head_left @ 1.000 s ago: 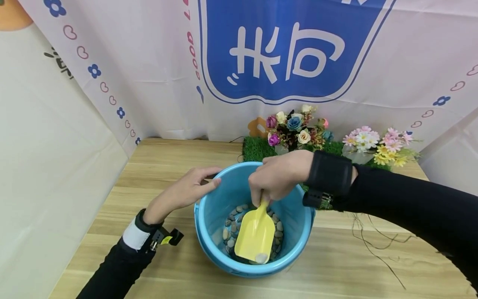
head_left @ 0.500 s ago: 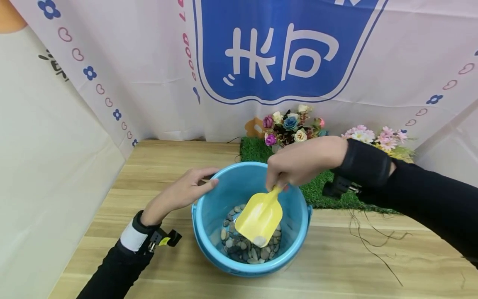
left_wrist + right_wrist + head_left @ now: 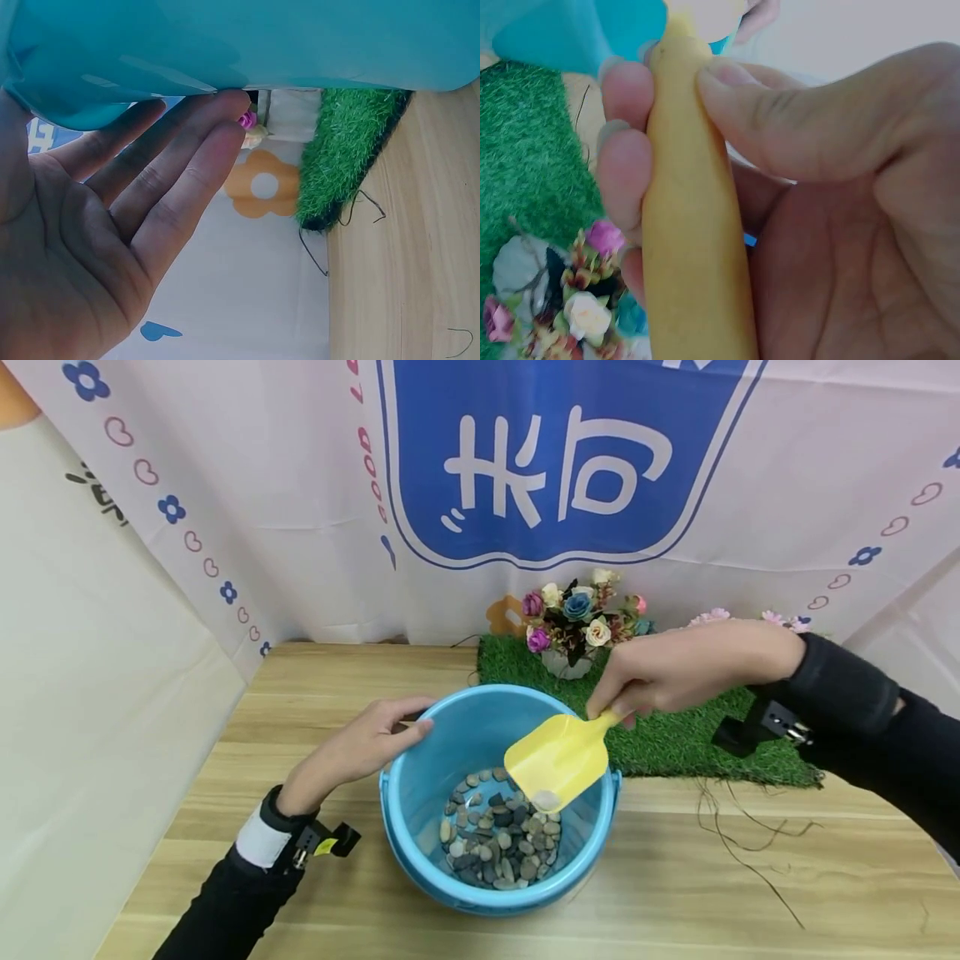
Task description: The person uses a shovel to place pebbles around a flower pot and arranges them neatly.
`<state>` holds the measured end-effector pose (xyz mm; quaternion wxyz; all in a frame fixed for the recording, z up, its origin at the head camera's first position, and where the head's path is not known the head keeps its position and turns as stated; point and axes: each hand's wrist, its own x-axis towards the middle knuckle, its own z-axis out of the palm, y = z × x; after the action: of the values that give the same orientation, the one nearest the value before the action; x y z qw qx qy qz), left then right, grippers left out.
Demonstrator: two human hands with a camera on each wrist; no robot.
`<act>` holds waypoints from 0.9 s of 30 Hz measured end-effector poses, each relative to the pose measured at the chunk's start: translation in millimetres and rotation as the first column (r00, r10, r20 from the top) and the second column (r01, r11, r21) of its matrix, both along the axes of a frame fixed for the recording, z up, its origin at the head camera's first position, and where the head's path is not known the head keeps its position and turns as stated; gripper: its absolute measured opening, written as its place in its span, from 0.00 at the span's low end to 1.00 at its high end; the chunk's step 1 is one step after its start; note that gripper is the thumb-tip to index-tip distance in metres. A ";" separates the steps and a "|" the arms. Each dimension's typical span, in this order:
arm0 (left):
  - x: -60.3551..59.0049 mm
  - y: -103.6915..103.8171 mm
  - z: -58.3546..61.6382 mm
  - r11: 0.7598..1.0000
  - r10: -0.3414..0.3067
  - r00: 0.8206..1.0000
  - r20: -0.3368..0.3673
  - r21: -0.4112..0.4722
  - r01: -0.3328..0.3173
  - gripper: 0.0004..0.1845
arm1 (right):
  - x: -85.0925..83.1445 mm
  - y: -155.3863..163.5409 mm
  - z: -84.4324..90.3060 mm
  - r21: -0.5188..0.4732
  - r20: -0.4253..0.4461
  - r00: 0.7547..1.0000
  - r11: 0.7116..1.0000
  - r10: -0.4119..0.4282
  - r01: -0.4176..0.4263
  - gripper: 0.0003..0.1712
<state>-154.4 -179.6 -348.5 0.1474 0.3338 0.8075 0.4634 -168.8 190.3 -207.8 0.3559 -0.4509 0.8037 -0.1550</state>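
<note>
"What was the biggest thing before you?"

"A white cloth backdrop (image 3: 300,468) printed with a large blue badge, hanging behind a pale wood-grain table (image 3: 690,877)."

"And on the table?"

"A rectangular mat of green artificial grass (image 3: 720,739), and in front of its left part a round, light-blue bucket (image 3: 480,727). A bouquet of mixed purple, cream and blue flowers (image 3: 577,614) stood on the mat in a whitish pot."

"Where were your hands?"

"My left hand (image 3: 360,747) rested at the bucket's left side, its fingers nearly straight and touching the outer wall, my thumb by the rim. It gripped nothing. My right hand (image 3: 678,668) was closed around the handle of a yellow scoop with a broad, shallow blade (image 3: 558,756), thumb pressed on one side and fingers curled round the other."

"Where exactly was the scoop?"

"Tilted over the right side of the bucket, above the stones."

"Which stones?"

"Small, smooth grey, tan and dark pebbles (image 3: 502,843), spread over the bucket's floor, with some blue showing between them. Smallest was a pale round patch (image 3: 546,799) near the blade's front edge; I couldn't tell whether it was a pebble or a mark."
</note>
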 end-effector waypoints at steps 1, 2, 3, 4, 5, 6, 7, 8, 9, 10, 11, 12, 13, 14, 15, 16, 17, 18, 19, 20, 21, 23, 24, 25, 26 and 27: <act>0.1 0.0 -0.5 1.000 -0.001 1.000 0.003 0.002 0.001 0.20 | 0.7 5.9 -0.3 -0.005 0.001 1.000 1.000 -0.015 0.015 0.17; 0.1 -0.1 -1.0 1.000 -0.001 1.000 0.008 0.005 0.001 0.20 | 1.4 11.8 -0.5 -0.011 0.003 1.000 0.999 -0.031 0.031 0.17; 0.3 -0.1 -1.3 1.000 0.001 1.000 0.014 0.007 -0.001 0.20 | 2.3 17.8 -0.8 -0.018 0.002 0.999 0.999 -0.046 0.046 0.18; 0.4 -0.1 -1.6 1.000 0.001 1.000 0.020 0.007 -0.001 0.21 | 3.1 24.3 -1.3 -0.028 0.000 0.998 0.998 -0.064 0.064 0.19; 0.4 -0.2 -1.9 1.000 0.002 1.000 0.026 0.008 -0.002 0.21 | 3.6 31.2 -3.0 -0.044 0.005 0.997 0.996 -0.082 0.082 0.20; 0.4 -0.2 -2.0 1.000 0.002 1.000 0.031 0.009 -0.003 0.21 | 4.4 38.7 -4.6 -0.062 0.011 0.994 0.992 -0.107 0.107 0.20; 0.4 -0.1 -2.0 1.000 0.004 0.999 0.033 0.008 -0.004 0.21 | 5.1 46.2 -6.1 -0.077 0.006 0.992 0.989 -0.128 0.128 0.20; 0.4 0.1 -1.9 1.000 0.005 0.999 0.033 0.006 -0.006 0.21 | 5.6 54.4 -7.6 -0.096 -0.001 0.989 0.984 -0.151 0.150 0.19; 0.2 0.2 -1.8 1.000 0.006 0.999 0.031 0.004 -0.006 0.21 | 6.0 63.2 -9.2 -0.115 -0.011 0.985 0.979 -0.172 0.170 0.20; 0.1 0.3 -1.6 1.000 0.007 1.000 0.028 0.002 -0.007 0.21 | 6.6 71.6 -10.4 -0.120 -0.017 0.979 0.972 -0.205 0.201 0.19; 0.1 0.6 -1.4 1.000 0.009 1.000 0.027 0.001 -0.009 0.21 | 6.7 80.4 -11.7 -0.131 -0.026 0.974 0.967 -0.224 0.219 0.19; -0.1 0.7 -1.4 1.000 0.009 1.000 0.027 0.001 -0.009 0.21 | 6.8 89.0 -12.6 -0.136 -0.048 0.970 0.963 -0.240 0.231 0.19; -0.1 0.6 -1.3 1.000 0.012 1.000 0.027 0.000 -0.012 0.21 | 6.6 96.7 -13.9 -0.135 -0.067 0.965 0.961 -0.252 0.241 0.19; -0.2 0.6 -1.3 1.000 0.012 1.000 0.029 0.000 -0.013 0.21 | 6.3 104.2 -15.8 -0.129 -0.073 0.961 0.957 -0.269 0.258 0.19; -0.3 0.4 -1.5 1.000 0.013 0.999 0.031 0.002 -0.013 0.21 | 6.3 111.5 -18.6 -0.129 -0.081 0.956 0.954 -0.283 0.271 0.19; -0.3 0.4 -1.5 1.000 0.013 0.999 0.033 0.002 -0.013 0.21 | 6.5 118.5 -22.2 -0.127 -0.087 0.951 0.950 -0.296 0.284 0.19; -0.3 0.4 -1.6 1.000 0.013 0.999 0.036 0.003 -0.013 0.21 | 6.8 125.9 -26.8 -0.136 -0.100 0.949 0.949 -0.298 0.283 0.18; -0.3 0.5 -1.7 1.000 0.012 0.999 0.037 0.004 -0.012 0.21 | 7.6 133.2 -32.3 -0.147 -0.111 0.946 0.946 -0.306 0.289 0.18; -0.3 0.5 -1.8 1.000 0.011 0.999 0.037 0.004 -0.011 0.21 | 8.6 140.8 -38.3 -0.159 -0.124 0.941 0.943 -0.313 0.293 0.17; -0.4 0.6 -1.8 1.000 0.009 0.999 0.039 0.004 -0.010 0.22 | 9.7 148.7 -45.1 -0.177 -0.132 0.939 0.939 -0.319 0.295 0.17; -0.5 0.6 -1.8 1.000 0.008 0.999 0.040 0.005 -0.009 0.22 | 11.3 156.7 -52.2 -0.193 -0.141 0.936 0.936 -0.323 0.294 0.17; -0.4 0.9 -1.6 1.000 0.006 0.999 0.042 0.006 -0.007 0.22 | 14.4 172.6 -67.2 -0.226 -0.156 0.931 0.929 -0.330 0.292 0.17; -0.5 0.9 -1.5 1.000 0.006 0.999 0.041 0.006 -0.006 0.22 | 16.4 180.6 -74.9 -0.243 -0.162 0.927 0.924 -0.339 0.296 0.17; -0.6 0.9 -1.4 1.000 0.005 0.999 0.041 0.005 -0.005 0.22 | 18.4 188.2 -82.6 -0.257 -0.163 0.924 0.919 -0.347 0.300 0.17; -0.6 0.8 -1.2 1.000 0.005 0.999 0.041 0.005 -0.006 0.22 | 20.4 195.3 -90.4 -0.270 -0.157 0.921 0.912 -0.357 0.308 0.18; -0.7 0.6 -1.1 1.000 0.006 0.999 0.040 0.005 -0.006 0.22 | 22.5 202.0 -98.1 -0.285 -0.156 0.918 0.907 -0.364 0.311 0.18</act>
<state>-155.1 -179.0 -349.6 0.1611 0.3227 0.8042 0.4725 -146.3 392.2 -305.9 0.1779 -0.3598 0.8756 -0.2689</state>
